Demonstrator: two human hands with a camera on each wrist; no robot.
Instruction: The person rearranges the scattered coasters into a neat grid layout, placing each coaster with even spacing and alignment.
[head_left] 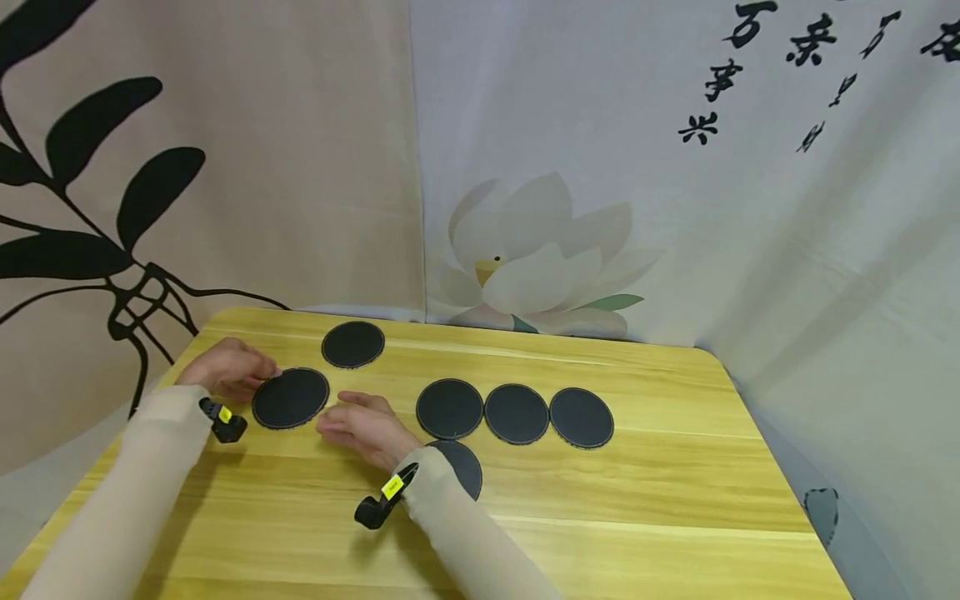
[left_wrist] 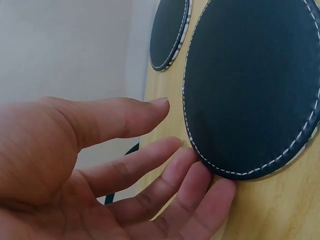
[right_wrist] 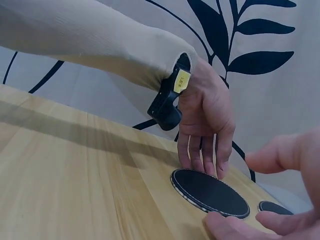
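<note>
A round black coaster (head_left: 291, 398) with white edge stitching lies on the table between the two hands. At its left edge is my left hand (head_left: 231, 368); in the left wrist view the fingertips (left_wrist: 220, 197) touch the rim and the thumb stays apart from it. On the other side, my right hand (head_left: 369, 429) has its fingers extended beside the coaster. The right wrist view shows its fingertips close to the near rim; whether they touch it I cannot tell. Neither hand is gripping the coaster.
Another coaster (head_left: 352, 344) lies farther back. To the right, a row holds three coasters: one (head_left: 450, 408), a middle one (head_left: 517, 414) and an end one (head_left: 581, 417). My right forearm partly covers another coaster (head_left: 463, 468). A printed curtain (head_left: 315, 167) hangs behind the wooden table (head_left: 660, 517).
</note>
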